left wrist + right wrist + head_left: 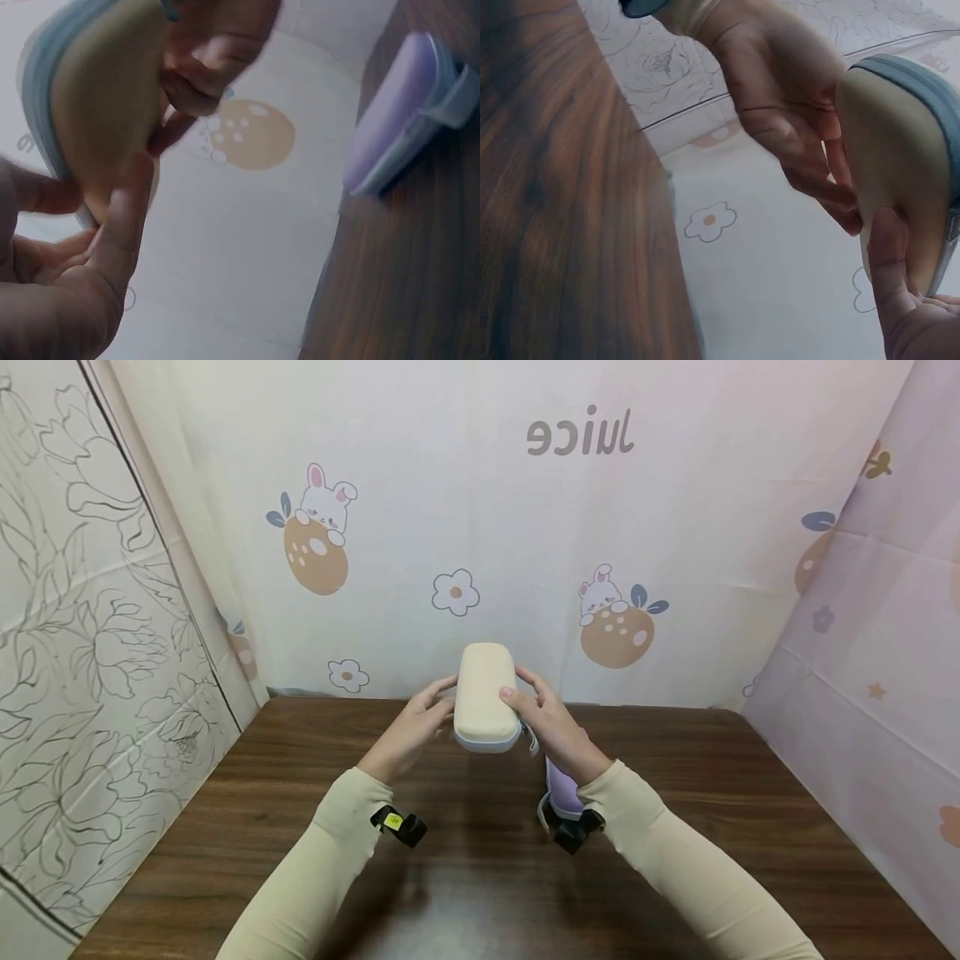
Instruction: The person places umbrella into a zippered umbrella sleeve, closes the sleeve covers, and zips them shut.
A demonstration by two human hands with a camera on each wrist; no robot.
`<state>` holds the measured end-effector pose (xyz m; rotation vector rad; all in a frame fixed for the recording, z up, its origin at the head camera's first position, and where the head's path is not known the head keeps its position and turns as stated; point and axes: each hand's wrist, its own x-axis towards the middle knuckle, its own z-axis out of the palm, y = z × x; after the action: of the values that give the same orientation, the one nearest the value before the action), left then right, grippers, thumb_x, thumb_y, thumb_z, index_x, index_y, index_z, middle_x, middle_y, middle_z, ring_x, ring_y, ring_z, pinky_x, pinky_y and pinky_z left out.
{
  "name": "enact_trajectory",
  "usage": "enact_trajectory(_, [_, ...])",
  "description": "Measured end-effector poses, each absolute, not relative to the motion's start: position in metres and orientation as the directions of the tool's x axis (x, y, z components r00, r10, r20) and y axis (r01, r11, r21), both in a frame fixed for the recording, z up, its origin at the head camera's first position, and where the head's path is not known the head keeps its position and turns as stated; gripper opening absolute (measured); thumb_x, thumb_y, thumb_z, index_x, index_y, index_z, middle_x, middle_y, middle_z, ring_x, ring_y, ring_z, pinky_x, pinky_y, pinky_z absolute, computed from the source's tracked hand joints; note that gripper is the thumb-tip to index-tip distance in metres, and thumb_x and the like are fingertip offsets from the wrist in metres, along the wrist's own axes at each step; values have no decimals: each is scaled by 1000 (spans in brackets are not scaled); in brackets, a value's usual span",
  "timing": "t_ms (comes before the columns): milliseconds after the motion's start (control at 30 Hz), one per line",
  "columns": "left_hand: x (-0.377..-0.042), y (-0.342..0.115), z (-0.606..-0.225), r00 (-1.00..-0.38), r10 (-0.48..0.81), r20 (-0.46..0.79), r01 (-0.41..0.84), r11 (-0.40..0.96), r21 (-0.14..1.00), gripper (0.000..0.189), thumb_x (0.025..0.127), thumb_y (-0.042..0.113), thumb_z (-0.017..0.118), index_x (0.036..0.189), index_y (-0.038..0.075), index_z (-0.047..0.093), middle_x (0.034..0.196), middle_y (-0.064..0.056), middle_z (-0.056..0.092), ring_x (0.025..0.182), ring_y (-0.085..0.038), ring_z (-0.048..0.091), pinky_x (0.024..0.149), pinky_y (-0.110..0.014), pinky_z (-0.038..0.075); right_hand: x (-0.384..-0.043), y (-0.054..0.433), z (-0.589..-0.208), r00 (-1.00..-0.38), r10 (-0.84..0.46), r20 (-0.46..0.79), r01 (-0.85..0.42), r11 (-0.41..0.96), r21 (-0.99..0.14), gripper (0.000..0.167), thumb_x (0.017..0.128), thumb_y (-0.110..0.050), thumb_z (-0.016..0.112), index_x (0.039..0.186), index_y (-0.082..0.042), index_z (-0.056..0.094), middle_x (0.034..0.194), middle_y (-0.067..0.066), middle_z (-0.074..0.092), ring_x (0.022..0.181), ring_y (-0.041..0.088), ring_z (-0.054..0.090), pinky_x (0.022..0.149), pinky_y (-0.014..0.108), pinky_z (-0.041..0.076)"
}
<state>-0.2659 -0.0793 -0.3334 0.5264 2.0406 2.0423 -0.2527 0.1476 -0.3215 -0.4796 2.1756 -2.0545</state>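
Note:
A cream zip case (pixel 486 692) with rounded ends, a pale blue zip band and a small strap is held up above the table between both hands. My left hand (pixel 415 727) grips its left side; in the left wrist view the fingers (pixel 126 217) press against its underside and edge. From the right, my right hand (pixel 553 722) holds the case, thumb on the top face and a finger (pixel 889 244) beneath. A lilac zip case (pixel 564 789) with a grey strap rests on the table, partly hidden under the right wrist.
The dark wood table (pixel 465 860) runs back to a pale curtain (pixel 480 527) printed with rabbits and flowers. A floral line-drawn panel (pixel 97 610) stands at the left, and more printed curtain (pixel 877 635) hangs at the right.

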Motion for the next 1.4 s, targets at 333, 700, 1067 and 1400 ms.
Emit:
enact_trajectory(333, [-263, -80, -338, -918, 395, 33, 48, 27, 998, 69, 100, 38, 61, 154, 5, 35, 134, -18, 55, 105, -28, 65, 92, -46, 54, -257, 150, -331, -935, -355, 21, -97, 196, -976, 84, 99, -45, 61, 162, -18, 12, 127, 21, 60, 111, 27, 63, 96, 44, 49])
enact_trajectory(700, [-263, -88, -366, -921, 383, -64, -23, 111, 994, 73, 97, 36, 67, 154, 4, 34, 129, -20, 58, 103, -28, 67, 87, -45, 57, -250, 142, -355, -923, -383, -34, -124, 379, -917, 83, 100, -45, 58, 159, -2, 19, 137, 22, 57, 117, 26, 61, 102, 50, 46])
enact_trajectory(1067, [-265, -92, -397, -903, 406, -137, -109, 92, 990, 72, 99, 29, 65, 153, -3, 29, 130, -21, 58, 107, -28, 66, 85, -43, 57, -248, 136, -385, -913, -380, -148, -18, 402, -916, 82, 99, -42, 62, 158, -1, 21, 142, 20, 53, 118, 25, 60, 99, 50, 48])
enact_trajectory(1400, [-270, -91, -414, -897, 398, -193, -155, 126, 980, 73, 101, 27, 63, 152, -8, 26, 129, -25, 58, 109, -31, 64, 84, -46, 57, -249, 132, -402, -912, -373, -168, -5, 420, -907, 77, 99, -34, 63, 156, 3, 26, 136, 18, 57, 118, 25, 58, 99, 49, 48])
